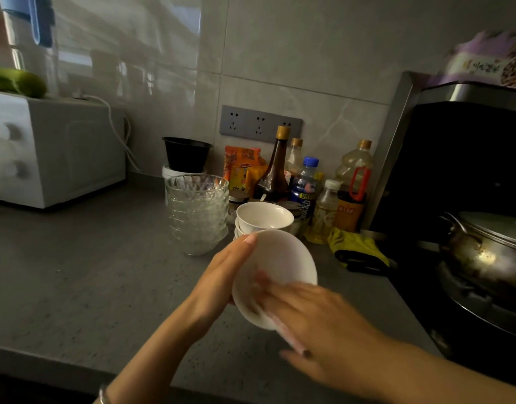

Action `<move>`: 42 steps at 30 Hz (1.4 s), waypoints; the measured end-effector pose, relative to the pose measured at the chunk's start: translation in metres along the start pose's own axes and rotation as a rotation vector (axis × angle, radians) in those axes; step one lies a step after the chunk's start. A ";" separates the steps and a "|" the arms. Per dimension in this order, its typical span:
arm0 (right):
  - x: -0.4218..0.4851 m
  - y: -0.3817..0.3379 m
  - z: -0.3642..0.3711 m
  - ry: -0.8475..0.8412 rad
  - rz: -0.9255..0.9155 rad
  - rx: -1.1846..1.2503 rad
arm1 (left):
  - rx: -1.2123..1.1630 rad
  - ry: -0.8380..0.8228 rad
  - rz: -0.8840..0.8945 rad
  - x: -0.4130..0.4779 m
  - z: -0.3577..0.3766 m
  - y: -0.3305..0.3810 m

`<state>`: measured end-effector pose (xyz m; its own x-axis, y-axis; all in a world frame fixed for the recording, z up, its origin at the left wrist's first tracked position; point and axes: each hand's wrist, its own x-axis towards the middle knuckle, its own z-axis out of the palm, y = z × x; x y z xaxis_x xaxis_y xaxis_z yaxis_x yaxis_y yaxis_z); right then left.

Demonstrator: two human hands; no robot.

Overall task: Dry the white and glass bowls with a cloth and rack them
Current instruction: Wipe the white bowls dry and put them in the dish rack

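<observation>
White bowl (283, 262) between both hands (222, 278) (318, 319)

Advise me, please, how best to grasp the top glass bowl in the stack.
Probably by its rim, from above: the top glass bowl nests upright in the stack, so only its rim stands free. Take the left side; white bowls crowd the right.

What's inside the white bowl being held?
The right hand presses a pale cloth into the white bowl, which the left hand holds. The right hand covers most of the cloth.
</observation>
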<state>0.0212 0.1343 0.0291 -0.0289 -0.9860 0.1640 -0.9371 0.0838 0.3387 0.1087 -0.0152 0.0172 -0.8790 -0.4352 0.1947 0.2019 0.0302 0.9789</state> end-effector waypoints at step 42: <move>0.015 0.022 -0.044 0.286 0.277 1.799 | 0.051 -0.260 0.086 -0.005 -0.024 0.025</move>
<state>0.0157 0.1281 0.0796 -0.3558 -0.9048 0.2340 -0.1158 -0.2058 -0.9717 0.1282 -0.0345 0.0389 -0.9422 -0.1842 0.2800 0.2644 0.1051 0.9587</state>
